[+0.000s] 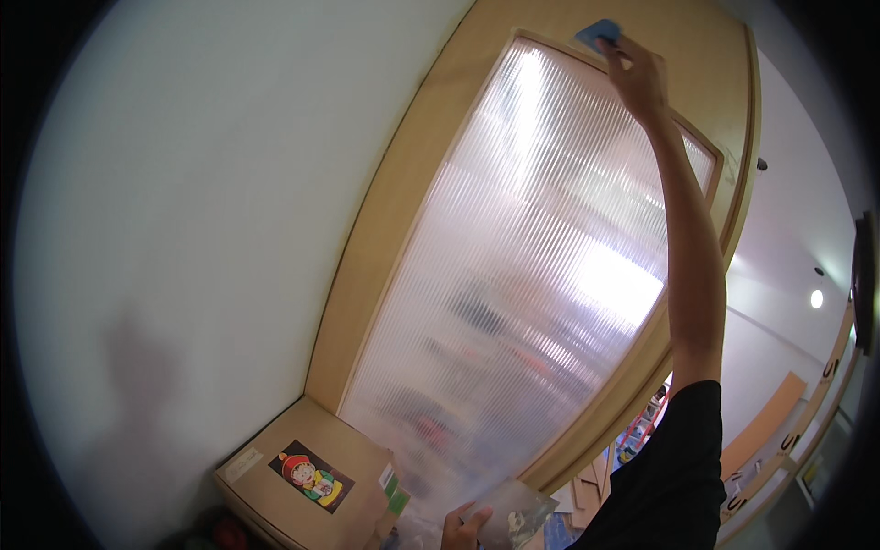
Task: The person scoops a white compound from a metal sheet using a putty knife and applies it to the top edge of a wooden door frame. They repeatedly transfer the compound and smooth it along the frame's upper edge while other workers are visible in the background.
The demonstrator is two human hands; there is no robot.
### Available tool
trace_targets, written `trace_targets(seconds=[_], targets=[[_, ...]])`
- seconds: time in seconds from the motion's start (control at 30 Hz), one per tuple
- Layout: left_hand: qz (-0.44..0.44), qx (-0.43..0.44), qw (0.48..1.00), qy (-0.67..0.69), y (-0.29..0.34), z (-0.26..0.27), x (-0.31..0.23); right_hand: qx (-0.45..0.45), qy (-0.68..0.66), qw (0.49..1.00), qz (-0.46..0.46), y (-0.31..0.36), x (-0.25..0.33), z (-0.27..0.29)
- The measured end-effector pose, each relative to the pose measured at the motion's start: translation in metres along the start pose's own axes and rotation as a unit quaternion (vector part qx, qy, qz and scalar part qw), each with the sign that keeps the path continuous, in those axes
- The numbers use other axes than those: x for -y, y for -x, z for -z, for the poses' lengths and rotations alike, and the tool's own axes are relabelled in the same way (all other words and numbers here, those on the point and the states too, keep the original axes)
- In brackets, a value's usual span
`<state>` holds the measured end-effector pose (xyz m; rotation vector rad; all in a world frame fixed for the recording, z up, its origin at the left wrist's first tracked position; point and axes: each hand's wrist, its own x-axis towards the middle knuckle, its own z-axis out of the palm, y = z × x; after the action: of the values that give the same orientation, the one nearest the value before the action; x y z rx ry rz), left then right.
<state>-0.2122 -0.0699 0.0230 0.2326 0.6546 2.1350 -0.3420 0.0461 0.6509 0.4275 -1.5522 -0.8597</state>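
My right arm reaches up high, and my right hand (635, 78) is closed on a small flat blue piece (599, 35), possibly a scraper. The blue piece is at the upper rail of a light wooden frame (683, 41), just above the glazed part. Inside the frame is a ribbed translucent panel (513, 238), with blurred shapes showing through it. Low in the view, my left hand (466, 526) grips a thin grey plate (515, 515), thumb on top. Patchy marks show on the plate; its lower part is cut off by the picture's edge.
A cardboard box (257, 481) with a cartoon picture on it stands at the lower left, against the frame. Beside it rises a plain white wall (211, 202). To the right, past the frame's edge, are a red ladder (649, 420) and an orange-brown board (765, 422).
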Motion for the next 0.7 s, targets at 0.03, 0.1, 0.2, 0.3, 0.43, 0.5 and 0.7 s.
trace_targets(seconds=[0.03, 0.1, 0.2, 0.3, 0.43, 0.5, 0.7], targets=[[-0.004, -0.003, 1.000, 0.003, -0.001, 0.000, 0.002, -0.021, -0.025, 0.998, -0.056, 0.002, 0.000, 0.004], [-0.013, -0.008, 1.000, 0.009, -0.002, 0.001, 0.002, -0.042, -0.060, 0.990, -0.119, 0.007, 0.001, 0.010], [0.116, -0.096, 0.988, 0.036, -0.001, 0.006, 0.000, -0.042, -0.053, 0.994, -0.088, 0.021, 0.003, 0.011], [0.015, -0.007, 1.000, -0.014, 0.001, 0.008, 0.000, -0.028, 0.035, 0.998, 0.053, 0.041, 0.006, 0.011], [-0.001, 0.018, 1.000, -0.017, 0.001, 0.010, -0.002, 0.006, 0.154, 0.973, 0.173, 0.058, 0.007, 0.010], [-0.003, 0.015, 0.999, -0.031, 0.002, 0.011, -0.005, -0.004, 0.171, 0.967, 0.190, 0.060, 0.007, 0.008], [0.044, 0.004, 0.999, -0.002, 0.009, 0.009, -0.014, 0.026, 0.207, 0.960, 0.187, 0.056, 0.006, -0.001]])
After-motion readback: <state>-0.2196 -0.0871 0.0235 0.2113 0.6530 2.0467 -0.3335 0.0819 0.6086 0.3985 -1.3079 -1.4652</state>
